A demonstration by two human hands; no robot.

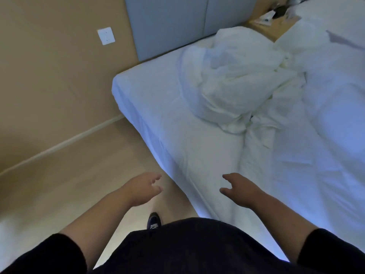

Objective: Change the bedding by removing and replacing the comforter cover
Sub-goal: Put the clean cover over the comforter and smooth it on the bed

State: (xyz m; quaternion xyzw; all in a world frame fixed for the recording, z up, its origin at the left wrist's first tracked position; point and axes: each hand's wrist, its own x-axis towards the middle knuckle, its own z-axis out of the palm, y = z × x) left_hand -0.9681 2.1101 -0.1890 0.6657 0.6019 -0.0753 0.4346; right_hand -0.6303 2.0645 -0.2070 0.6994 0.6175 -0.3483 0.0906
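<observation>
A crumpled white comforter [237, 76] lies bunched in a heap near the head of the bed [167, 119], on the white fitted sheet. More white bedding [325, 115] spreads flat across the right side. My left hand [144, 188] hovers over the floor beside the bed's edge, fingers relaxed, holding nothing. My right hand [239, 189] hangs just above the sheet near the bed's near edge, fingers loosely spread and empty. Both hands are well short of the comforter heap.
A grey padded headboard [177, 20] stands against the tan wall with a white socket [106, 36]. A wooden nightstand [274, 22] with small items sits at the back right. Tan floor [59, 165] runs along the bed's left side; my dark shoe [154, 221] is on it.
</observation>
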